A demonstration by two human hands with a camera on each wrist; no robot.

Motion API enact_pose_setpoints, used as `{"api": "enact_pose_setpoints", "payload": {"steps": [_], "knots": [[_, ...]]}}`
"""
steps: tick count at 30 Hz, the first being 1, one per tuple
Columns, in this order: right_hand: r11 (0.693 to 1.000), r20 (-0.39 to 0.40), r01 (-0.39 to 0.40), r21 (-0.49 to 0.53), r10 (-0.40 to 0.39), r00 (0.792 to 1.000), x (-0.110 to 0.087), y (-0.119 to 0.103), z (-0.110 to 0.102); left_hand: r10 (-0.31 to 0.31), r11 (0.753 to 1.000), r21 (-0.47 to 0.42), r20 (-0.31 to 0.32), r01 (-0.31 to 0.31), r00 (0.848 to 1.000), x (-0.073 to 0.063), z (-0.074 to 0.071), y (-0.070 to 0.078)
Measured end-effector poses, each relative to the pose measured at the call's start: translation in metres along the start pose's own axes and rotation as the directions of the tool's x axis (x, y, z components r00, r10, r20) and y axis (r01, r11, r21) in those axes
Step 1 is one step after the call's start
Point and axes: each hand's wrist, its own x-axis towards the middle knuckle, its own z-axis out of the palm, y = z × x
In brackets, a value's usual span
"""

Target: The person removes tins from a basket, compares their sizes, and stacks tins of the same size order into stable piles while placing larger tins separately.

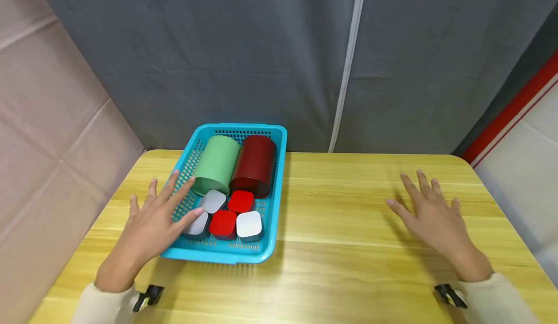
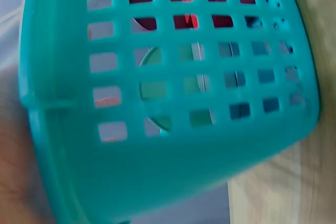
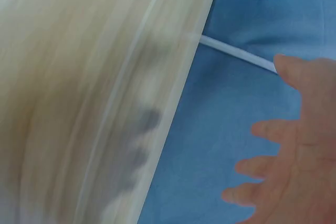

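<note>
A blue plastic basket [image 1: 271, 227] with perforated walls stands on the left half of the table. Inside it, a green cylinder [image 1: 219, 159] and a dark red cylinder [image 1: 255, 162] lie side by side at the back. Several small square-topped pieces, among them a red one [image 1: 223, 223] and a white one [image 1: 249, 224], sit at the front. My left hand [image 1: 154, 222] spreads its fingers over the basket's left rim; whether it touches is unclear. In the left wrist view the basket wall [image 2: 173, 150] fills the picture. My right hand [image 1: 436, 222] hovers above the table, fingers spread, holding nothing.
The wooden table [image 1: 348, 246] meets a grey curtain [image 1: 226, 48] with a pale vertical strip along its back edge. A light padded wall [image 1: 52, 120] rises at the left; a white panel with a red band [image 1: 514, 108] stands at the right.
</note>
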Motion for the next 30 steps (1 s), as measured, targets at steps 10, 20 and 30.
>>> {"api": "enact_pose_setpoints", "payload": {"steps": [10, 20, 30], "knots": [[0.998, -0.049, 0.055, 0.038, -0.053, 0.997, 0.0, -0.03, 0.001, 0.002, 0.994, -0.108, -0.017, -0.004, 1.0, -0.009, -0.003, -0.018], [0.987, -0.1, 0.136, 0.079, -0.128, 0.987, 0.001, -0.061, 0.005, 0.044, 0.964, -0.263, -0.003, -0.043, 0.999, -0.023, 0.001, -0.041], [0.97, -0.124, 0.194, 0.146, -0.177, 0.976, 0.01, -0.104, 0.008, 0.088, 0.902, -0.426, 0.017, -0.073, 0.996, -0.034, 0.009, -0.053]]}}
